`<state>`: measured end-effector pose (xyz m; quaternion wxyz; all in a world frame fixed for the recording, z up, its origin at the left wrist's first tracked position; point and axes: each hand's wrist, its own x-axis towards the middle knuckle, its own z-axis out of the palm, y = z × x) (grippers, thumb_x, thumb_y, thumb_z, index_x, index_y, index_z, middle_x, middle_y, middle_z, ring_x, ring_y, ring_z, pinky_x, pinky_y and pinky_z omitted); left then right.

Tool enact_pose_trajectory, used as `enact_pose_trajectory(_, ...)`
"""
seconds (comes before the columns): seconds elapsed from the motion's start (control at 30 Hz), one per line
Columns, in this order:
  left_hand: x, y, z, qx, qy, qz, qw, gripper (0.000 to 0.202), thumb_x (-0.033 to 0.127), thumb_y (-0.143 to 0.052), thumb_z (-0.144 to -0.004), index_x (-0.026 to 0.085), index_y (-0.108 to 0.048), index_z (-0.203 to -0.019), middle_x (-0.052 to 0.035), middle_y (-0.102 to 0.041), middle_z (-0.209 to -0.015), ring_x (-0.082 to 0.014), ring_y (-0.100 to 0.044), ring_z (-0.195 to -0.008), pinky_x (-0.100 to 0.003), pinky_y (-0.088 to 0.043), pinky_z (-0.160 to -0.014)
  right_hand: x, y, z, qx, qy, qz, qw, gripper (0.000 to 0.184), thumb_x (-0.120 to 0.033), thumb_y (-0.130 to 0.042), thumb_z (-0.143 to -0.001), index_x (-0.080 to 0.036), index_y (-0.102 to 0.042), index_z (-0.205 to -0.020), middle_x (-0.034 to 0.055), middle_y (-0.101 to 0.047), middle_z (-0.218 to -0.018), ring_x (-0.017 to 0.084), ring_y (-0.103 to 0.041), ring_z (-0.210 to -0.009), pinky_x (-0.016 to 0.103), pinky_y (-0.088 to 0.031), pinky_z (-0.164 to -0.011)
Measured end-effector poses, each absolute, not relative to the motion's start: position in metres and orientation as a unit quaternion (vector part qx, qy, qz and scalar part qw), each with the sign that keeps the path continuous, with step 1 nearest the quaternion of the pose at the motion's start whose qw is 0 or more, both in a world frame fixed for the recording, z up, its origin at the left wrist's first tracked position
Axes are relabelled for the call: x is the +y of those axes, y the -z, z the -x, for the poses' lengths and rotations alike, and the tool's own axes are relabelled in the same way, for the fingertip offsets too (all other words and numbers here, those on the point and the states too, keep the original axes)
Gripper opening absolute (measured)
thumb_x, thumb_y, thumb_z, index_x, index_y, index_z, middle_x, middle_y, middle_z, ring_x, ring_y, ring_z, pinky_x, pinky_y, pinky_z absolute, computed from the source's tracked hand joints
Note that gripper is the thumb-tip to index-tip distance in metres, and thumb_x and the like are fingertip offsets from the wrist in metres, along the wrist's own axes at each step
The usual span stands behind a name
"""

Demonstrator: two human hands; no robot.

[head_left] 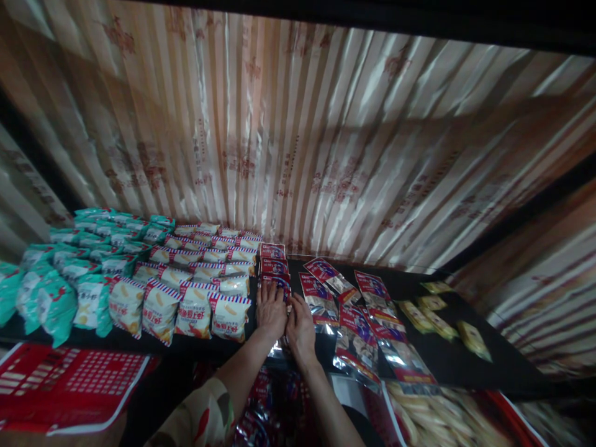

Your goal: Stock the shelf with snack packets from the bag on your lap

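Observation:
My left hand (271, 310) lies palm down on the front of a row of red and purple snack packets (274, 266), fingers stretched over the packet beneath. Close beside it, my right hand (301, 329) has its fingers bent at the right edge of the same packet, seemingly pinching it; the fingertips are partly hidden. To the right, more red and purple packets (356, 338) with clear lower parts lie loosely on the black shelf (447, 357), some overlapping. Just left of my hands stand rows of white snack bags (194, 310) with red and blue striped tops.
Teal snack bags (93, 301) fill the shelf's left end. Small yellow packets (472, 340) lie on the right. Below the front edge are a red basket (69, 385) and a container of pale, blurred packs (433, 416). A pleated, printed curtain (288, 136) closes off the back.

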<state>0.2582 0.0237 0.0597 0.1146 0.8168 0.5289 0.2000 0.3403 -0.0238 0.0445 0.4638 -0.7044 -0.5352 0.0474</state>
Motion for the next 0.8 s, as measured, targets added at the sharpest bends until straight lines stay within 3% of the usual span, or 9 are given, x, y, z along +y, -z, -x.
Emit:
enact_pose_trajectory(0.13, 0.024, -0.056, -0.258, 0.525, -0.192, -0.823, 0.105, 0.043, 0.023, -0.035, -0.091, 0.016, -0.048, -0.132, -0.0097, -0.043, -0.142, -0.0248, -0.028, -0.137, -0.044, -0.020, -0.114, -0.004, -0.053, -0.346, -0.604, -0.090, 0.649, 0.453, 0.040, -0.026, -0.036, -0.087, -0.015, -0.063, -0.114, 0.0122, -0.063, -0.118, 0.022, -0.055, -0.114, 0.042, -0.042, -0.102)
enact_pose_trajectory(0.47, 0.024, -0.049, -0.259, 0.528, -0.212, -0.816, 0.097, 0.052, 0.031, -0.039, -0.090, 0.013, -0.038, -0.139, -0.0128, -0.044, -0.141, -0.0291, -0.028, -0.136, -0.046, -0.024, -0.112, 0.040, -0.048, -0.358, -0.631, -0.131, 0.651, 0.401, 0.041, -0.034, -0.037, -0.089, -0.018, -0.062, -0.117, 0.0085, -0.061, -0.125, 0.021, -0.043, -0.128, 0.045, -0.032, -0.109)
enact_pose_trajectory(0.8, 0.022, -0.049, -0.257, 0.526, -0.206, -0.817, 0.114, 0.052, 0.026, -0.037, -0.089, 0.017, -0.035, -0.140, -0.0107, -0.045, -0.140, -0.0280, -0.027, -0.137, -0.044, -0.020, -0.113, 0.048, -0.037, -0.359, -0.676, -0.125, 0.621, 0.377, 0.045, -0.037, -0.029, -0.094, -0.018, -0.064, -0.115, 0.0073, -0.064, -0.121, 0.018, -0.042, -0.130, 0.045, -0.020, -0.116)
